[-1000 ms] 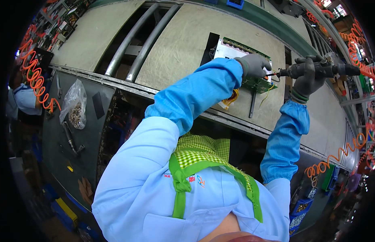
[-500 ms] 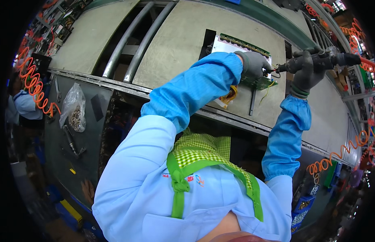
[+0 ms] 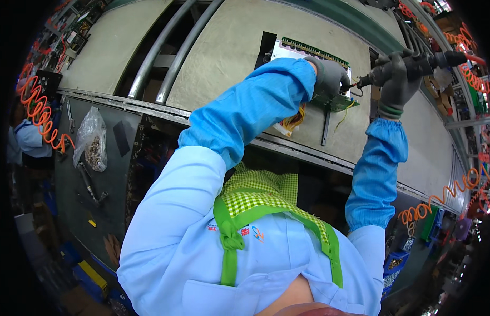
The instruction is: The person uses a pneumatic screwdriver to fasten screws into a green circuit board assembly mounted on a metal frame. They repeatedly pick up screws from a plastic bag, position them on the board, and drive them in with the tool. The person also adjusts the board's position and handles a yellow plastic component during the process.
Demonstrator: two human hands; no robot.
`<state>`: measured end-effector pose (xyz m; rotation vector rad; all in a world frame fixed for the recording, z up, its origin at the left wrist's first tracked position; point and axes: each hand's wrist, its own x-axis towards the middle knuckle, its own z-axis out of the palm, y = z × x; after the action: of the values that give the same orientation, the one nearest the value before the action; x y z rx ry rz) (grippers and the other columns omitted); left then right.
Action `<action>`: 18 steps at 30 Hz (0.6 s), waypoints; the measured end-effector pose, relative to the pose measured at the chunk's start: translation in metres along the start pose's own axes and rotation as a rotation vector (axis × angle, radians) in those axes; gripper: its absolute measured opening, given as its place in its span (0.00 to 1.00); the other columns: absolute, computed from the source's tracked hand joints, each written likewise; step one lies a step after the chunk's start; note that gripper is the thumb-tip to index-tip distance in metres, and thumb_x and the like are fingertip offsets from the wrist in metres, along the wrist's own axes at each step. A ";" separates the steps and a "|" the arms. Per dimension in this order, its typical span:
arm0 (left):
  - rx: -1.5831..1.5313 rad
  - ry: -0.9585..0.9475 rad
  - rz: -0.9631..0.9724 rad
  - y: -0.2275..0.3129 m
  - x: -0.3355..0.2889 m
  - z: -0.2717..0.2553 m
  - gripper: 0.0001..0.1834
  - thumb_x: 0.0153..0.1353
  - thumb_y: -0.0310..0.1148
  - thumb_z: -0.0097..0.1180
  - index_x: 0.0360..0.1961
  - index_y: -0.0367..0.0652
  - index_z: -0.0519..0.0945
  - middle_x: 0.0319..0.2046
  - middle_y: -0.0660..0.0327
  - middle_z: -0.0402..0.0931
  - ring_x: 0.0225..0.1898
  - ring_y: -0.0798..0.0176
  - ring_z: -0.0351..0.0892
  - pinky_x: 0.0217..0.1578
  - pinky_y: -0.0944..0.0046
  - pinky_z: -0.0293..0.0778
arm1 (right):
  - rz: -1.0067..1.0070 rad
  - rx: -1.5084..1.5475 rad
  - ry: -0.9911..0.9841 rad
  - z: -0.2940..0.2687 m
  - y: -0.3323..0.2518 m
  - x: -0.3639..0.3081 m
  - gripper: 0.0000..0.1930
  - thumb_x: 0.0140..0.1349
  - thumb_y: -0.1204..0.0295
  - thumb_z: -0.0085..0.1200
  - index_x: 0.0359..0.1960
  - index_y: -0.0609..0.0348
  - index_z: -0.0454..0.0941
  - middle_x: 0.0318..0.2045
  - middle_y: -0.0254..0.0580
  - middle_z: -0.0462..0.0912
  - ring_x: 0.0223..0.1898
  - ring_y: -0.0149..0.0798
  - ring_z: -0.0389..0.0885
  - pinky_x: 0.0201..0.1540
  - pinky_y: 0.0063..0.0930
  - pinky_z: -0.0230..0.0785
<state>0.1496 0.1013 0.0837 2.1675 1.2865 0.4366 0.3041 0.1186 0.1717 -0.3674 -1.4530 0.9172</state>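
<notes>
A power screwdriver [image 3: 425,66], black with a red hose at its rear, lies nearly level in my gloved right hand [image 3: 397,84], whose fingers wrap its body. Its bit points left, close to the fingertips of my left hand [image 3: 329,78]. Those grey-gloved fingers are curled together over the right end of a white metal unit [image 3: 283,51] with green circuit boards. What they pinch, if anything, is hidden. One green board [image 3: 339,102] shows below my left hand, with a thin yellow wire beside it. A bundle of yellow wires [image 3: 294,120] hangs out under my left forearm.
The unit rests on a pale worktop [image 3: 229,58] with metal rollers [image 3: 168,50] at its left. A dark side table [image 3: 105,195] holds a clear bag of small metal parts [image 3: 93,142] and another tool [image 3: 88,181]. Orange coiled hoses [image 3: 416,213] hang at both sides.
My right hand and the screwdriver have shifted slightly up and left in the picture. My left hand keeps its place at the unit; the whole view has drifted a little.
</notes>
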 end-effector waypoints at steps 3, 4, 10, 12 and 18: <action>-0.008 -0.068 -0.043 0.000 0.003 -0.002 0.21 0.46 0.26 0.52 0.43 0.50 0.83 0.38 0.53 0.81 0.40 0.54 0.80 0.42 0.60 0.73 | -0.025 -0.042 0.015 0.002 0.005 0.000 0.17 0.53 0.77 0.56 0.44 0.62 0.65 0.26 0.43 0.77 0.22 0.38 0.79 0.26 0.30 0.74; 0.010 -0.055 -0.042 0.000 0.003 -0.003 0.20 0.46 0.26 0.53 0.43 0.50 0.83 0.38 0.54 0.81 0.40 0.55 0.80 0.42 0.60 0.73 | -0.062 -0.039 0.014 0.005 0.005 0.001 0.17 0.53 0.77 0.56 0.43 0.63 0.65 0.25 0.44 0.77 0.22 0.37 0.79 0.24 0.29 0.73; -0.038 -0.018 0.008 -0.013 0.012 0.000 0.16 0.47 0.32 0.60 0.41 0.50 0.84 0.36 0.54 0.82 0.39 0.55 0.80 0.41 0.60 0.73 | -0.005 -0.040 0.010 0.008 -0.004 0.001 0.17 0.53 0.77 0.56 0.44 0.63 0.64 0.25 0.45 0.77 0.22 0.38 0.79 0.22 0.29 0.73; -0.032 0.013 0.006 -0.010 0.010 0.000 0.15 0.47 0.34 0.62 0.39 0.49 0.84 0.35 0.55 0.82 0.38 0.55 0.80 0.41 0.60 0.73 | -0.033 -0.049 0.015 0.010 -0.005 0.001 0.17 0.54 0.77 0.55 0.44 0.63 0.64 0.25 0.45 0.77 0.22 0.38 0.79 0.21 0.29 0.72; 0.184 0.238 -0.067 -0.002 0.006 0.018 0.13 0.49 0.39 0.59 0.34 0.46 0.84 0.32 0.51 0.80 0.35 0.47 0.79 0.39 0.53 0.73 | -0.039 0.053 0.010 0.017 -0.010 -0.005 0.17 0.54 0.79 0.53 0.46 0.62 0.65 0.26 0.45 0.76 0.21 0.37 0.78 0.20 0.28 0.72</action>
<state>0.1602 0.1017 0.0684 2.2670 1.5787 0.5839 0.2917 0.1036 0.1777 -0.3031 -1.4192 0.9193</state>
